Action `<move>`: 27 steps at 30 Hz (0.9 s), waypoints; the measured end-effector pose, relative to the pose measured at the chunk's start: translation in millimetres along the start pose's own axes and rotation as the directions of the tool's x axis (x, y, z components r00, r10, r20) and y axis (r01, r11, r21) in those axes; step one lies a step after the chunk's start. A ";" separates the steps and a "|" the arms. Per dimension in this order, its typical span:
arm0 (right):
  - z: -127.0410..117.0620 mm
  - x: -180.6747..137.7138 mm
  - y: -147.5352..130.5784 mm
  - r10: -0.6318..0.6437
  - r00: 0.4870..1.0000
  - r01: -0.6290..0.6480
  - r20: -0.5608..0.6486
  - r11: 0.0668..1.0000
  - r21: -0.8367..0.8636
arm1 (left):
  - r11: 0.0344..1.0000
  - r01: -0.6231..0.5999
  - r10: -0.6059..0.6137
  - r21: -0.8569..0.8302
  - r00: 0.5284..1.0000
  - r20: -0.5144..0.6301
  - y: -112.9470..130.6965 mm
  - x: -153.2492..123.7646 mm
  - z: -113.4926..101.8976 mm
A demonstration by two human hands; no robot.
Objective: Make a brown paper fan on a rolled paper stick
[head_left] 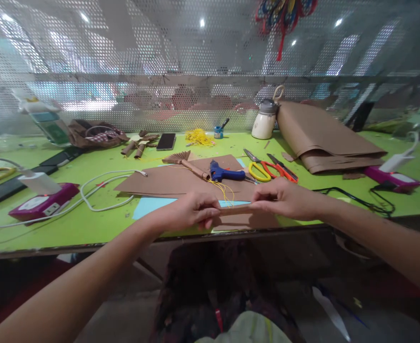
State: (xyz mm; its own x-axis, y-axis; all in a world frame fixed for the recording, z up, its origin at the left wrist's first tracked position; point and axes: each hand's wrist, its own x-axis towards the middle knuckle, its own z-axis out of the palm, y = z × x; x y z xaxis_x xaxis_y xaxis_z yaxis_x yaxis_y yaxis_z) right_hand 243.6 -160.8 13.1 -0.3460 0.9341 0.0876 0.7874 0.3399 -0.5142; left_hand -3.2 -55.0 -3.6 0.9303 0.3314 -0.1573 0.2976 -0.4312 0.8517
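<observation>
Between my hands is a narrow strip of brown paper (235,210), close to the table's front edge. My left hand (199,211) pinches its left end, and my right hand (285,196) pinches the right end. Just beyond lie larger brown paper sheets (156,181) over a light blue sheet (149,207). A blue glue gun (227,173) rests on them, beside a rolled brown paper tube with a pleated fan end (192,166) and loose yellow string (226,189). Yellow-handled scissors (258,169) and orange-handled scissors (277,171) lie past my right hand.
Purple power sockets (45,202) with white plugs stand at left and right (394,178). A white cable (88,190) loops at left. Farther back are a phone (166,141), yellow string pile (199,137), small blue jar (218,132), white bottle (263,121) and folded brown paper (324,133).
</observation>
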 end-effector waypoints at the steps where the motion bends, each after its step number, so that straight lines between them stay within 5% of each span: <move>1: 0.0 -1.1 2.1 0.034 0.999 -0.031 -0.027 0.996 0.086 | 0.999 -0.002 0.003 -0.032 1.000 0.003 -0.6 -1.4 -0.9; 4: 4.8 -3.4 6.2 0.171 0.975 -0.094 -0.145 0.898 0.430 | 0.981 -0.011 0.011 -0.193 1.000 -0.003 1.1 -5.7 -0.2; 7: 16.9 -2.3 1.5 0.167 0.970 -0.009 -0.174 0.747 0.665 | 0.911 -0.027 0.025 -0.411 1.000 -0.010 5.5 -7.3 6.3; 13: 40.3 7.4 -27.3 -0.061 0.948 0.278 -0.312 0.633 0.722 | 0.681 -0.049 0.130 -0.731 0.990 0.054 12.5 -0.6 30.8; 17: 42.3 9.1 -35.7 -0.042 0.925 0.328 -0.378 0.590 0.737 | 0.669 -0.099 0.206 -0.737 0.977 0.056 11.5 3.2 41.3; 19: 39.2 7.6 -35.6 -0.002 0.943 0.260 -0.331 0.625 0.736 | 0.752 -0.135 0.173 -0.645 0.985 -0.004 10.6 3.3 37.4; 23: 27.1 5.1 -31.2 0.105 0.979 0.028 -0.173 0.777 0.628 | 0.907 -0.171 0.042 -0.385 0.946 -0.322 16.5 1.4 12.4; 27: 10.7 10.6 -23.1 0.135 0.971 -0.196 0.198 0.922 0.333 | 0.974 -0.182 0.116 -0.136 0.914 -0.388 30.0 7.1 -4.7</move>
State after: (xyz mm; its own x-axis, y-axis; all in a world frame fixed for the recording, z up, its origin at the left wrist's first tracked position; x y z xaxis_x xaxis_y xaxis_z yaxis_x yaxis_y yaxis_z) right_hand 216.3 -159.9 16.8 -0.3304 0.9313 -0.1535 0.6242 0.0936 -0.7757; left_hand 11.3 -61.6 23.2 0.8020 0.5784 0.1490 0.0916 -0.3656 0.9262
